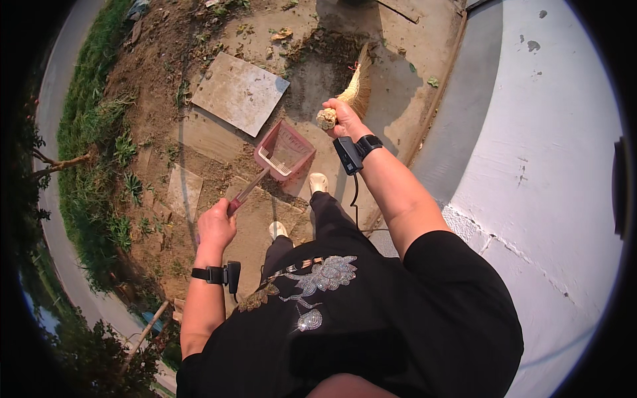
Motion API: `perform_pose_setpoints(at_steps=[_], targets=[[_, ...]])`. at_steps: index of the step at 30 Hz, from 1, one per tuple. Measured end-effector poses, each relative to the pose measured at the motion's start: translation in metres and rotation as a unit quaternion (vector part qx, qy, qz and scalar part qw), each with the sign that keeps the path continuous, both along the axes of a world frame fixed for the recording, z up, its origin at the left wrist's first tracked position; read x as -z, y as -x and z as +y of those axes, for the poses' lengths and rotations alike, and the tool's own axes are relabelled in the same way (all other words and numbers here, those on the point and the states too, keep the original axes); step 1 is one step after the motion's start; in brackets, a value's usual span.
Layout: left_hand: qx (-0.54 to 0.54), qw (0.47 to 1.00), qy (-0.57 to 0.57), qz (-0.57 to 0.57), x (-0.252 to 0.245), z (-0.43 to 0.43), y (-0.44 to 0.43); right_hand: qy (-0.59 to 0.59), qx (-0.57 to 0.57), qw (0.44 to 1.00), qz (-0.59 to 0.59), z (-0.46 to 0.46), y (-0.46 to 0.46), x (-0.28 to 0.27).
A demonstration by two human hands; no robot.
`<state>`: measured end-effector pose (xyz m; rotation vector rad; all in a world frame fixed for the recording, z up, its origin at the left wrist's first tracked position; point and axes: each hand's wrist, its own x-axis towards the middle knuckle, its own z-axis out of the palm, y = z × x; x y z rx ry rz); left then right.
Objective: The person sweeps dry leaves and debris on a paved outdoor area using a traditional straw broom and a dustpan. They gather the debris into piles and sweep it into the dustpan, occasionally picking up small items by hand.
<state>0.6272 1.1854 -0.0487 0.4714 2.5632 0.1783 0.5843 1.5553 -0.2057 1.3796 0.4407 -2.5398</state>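
My right hand (343,117) grips the thick end of a straw hand broom (357,84). The broom's bristles reach away from me over the concrete, beside a patch of dark dirt and dry leaf litter (328,46). In my left hand (217,226) is the handle of a pink plastic dustpan (297,144). The dustpan's pan lies in front of my feet, below and left of the broom, with a pale comb-like strip near its handle. Whether the pan touches the ground I cannot tell.
A square stone slab (241,93) lies left of the dustpan, on soil with weeds. A white wall (542,149) with a grey base rises at the right. Smaller paving pieces (184,191), a grass strip (82,164) and a road (52,199) are at the left.
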Motion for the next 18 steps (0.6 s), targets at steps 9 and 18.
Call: perform_pose_setpoints(at_steps=[9,18], targets=[[-0.008,1.0,0.018,-0.008,-0.001,0.01,0.02,0.041,0.024,0.993,0.112,0.066,-0.003,-0.027],[0.009,1.0,0.006,0.008,-0.002,0.018,0.039,-0.383,-0.13,0.911,-0.083,0.083,-0.118,-0.05]])
